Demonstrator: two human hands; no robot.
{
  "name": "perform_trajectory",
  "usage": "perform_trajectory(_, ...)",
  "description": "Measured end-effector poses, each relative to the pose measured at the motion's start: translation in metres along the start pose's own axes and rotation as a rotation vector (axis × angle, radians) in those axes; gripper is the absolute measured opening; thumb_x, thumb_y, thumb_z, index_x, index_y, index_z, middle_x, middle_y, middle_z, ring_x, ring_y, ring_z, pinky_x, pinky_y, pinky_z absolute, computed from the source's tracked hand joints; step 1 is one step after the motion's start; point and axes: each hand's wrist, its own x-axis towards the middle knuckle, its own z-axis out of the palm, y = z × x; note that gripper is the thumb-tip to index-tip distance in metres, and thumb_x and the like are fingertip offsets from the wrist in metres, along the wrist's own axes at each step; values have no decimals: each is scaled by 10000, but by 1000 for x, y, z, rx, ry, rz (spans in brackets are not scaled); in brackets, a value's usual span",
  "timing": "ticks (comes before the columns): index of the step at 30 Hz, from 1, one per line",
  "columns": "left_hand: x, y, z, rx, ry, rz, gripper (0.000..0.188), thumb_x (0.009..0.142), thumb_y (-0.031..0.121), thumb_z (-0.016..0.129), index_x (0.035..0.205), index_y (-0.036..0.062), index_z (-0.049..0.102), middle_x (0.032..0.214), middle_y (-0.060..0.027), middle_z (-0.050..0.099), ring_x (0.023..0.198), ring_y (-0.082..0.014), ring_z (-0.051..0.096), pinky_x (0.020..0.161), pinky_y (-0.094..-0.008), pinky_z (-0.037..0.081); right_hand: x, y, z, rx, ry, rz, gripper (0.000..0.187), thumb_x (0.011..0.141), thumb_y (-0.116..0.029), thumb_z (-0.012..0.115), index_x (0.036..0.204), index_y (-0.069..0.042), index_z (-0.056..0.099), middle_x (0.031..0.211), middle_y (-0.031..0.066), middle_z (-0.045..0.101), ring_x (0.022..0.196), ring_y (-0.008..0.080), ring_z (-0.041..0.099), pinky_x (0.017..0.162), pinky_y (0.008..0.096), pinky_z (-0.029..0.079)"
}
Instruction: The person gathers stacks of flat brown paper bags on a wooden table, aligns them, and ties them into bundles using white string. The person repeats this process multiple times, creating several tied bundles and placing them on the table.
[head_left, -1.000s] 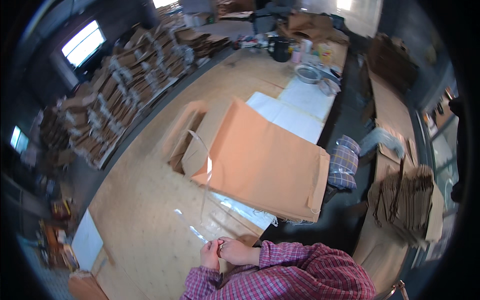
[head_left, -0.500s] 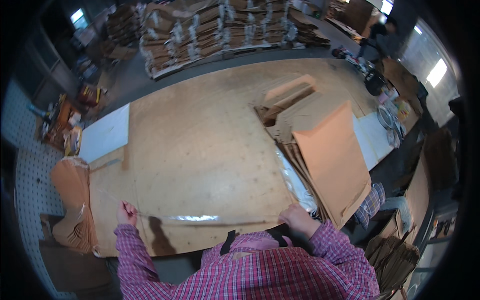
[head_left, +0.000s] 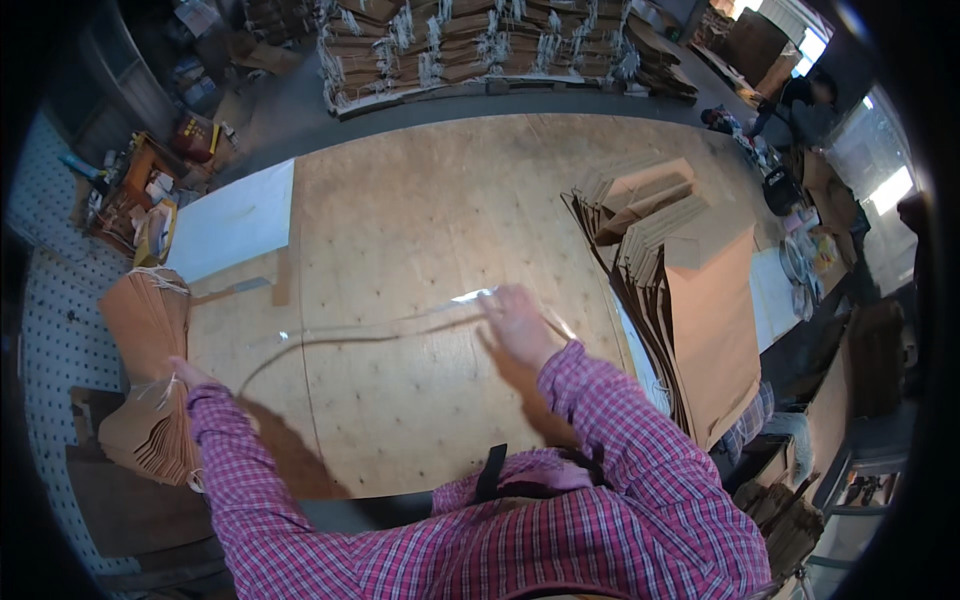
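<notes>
A long clear plastic strip [head_left: 400,324] crosses the tabletop in a loose curve, its shadow beneath it. My left hand [head_left: 188,374] is closed at the strip's left end, beside a bundle of folded brown paper [head_left: 140,320] drawn in at the middle with white string. Part of its fingers is hidden against the paper. Over the middle right of the table, my right hand [head_left: 520,325] is blurred and reaches forward. The strip shines at its fingertips and comes out again on its right side; whether the fingers grip it is unclear.
A stack of folded brown paper bags [head_left: 708,310] leans on the wooden table [head_left: 400,210] at right. A white sheet [head_left: 235,220] lies at back left. Tied brown bundles [head_left: 480,50] are piled beyond the far edge. Another person [head_left: 800,105] is at the far right.
My left hand has moved left and up to the tied brown bundle. My right hand has gone from the near edge forward and left, and the strip now bows away from me.
</notes>
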Motion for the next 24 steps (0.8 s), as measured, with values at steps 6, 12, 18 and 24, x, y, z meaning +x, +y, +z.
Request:
perform_trajectory(6,-211,-236,5,775,-711,456,817,843,220,697,1497,-64,297,1567,-283,285,1466,-425,254,1225,-460,191,-122,-13,15,465,-830,31,242,864,-208,604,1010,-45,707,977,191,690,966,378,651,854,467,521)
perform_trajectory(12,-442,-296,-17,830,-1440,787,565,819,186,699,1326,-7,541,1432,-283,462,1347,-436,416,1139,-486,339,-207,136,-106,401,-13,880,229,898,-151,662,1101,-47,687,934,140,679,772,272,684,731,355,556)
perform_trajectory(18,-610,-267,85,565,-1701,737,487,915,253,666,1309,-11,554,1299,-228,595,1224,-406,546,1072,-437,424,-239,321,-170,-133,455,861,632,985,-273,587,1467,62,352,1443,303,431,1330,431,441,1092,461,395)
perform_trajectory(24,-729,-289,222,232,-1644,191,525,1028,303,541,1416,-43,466,1382,-200,560,1280,-260,542,1082,-350,401,-288,393,-81,-530,-394,898,703,985,-304,581,1525,37,289,1554,230,360,1469,393,266,1210,410,239)
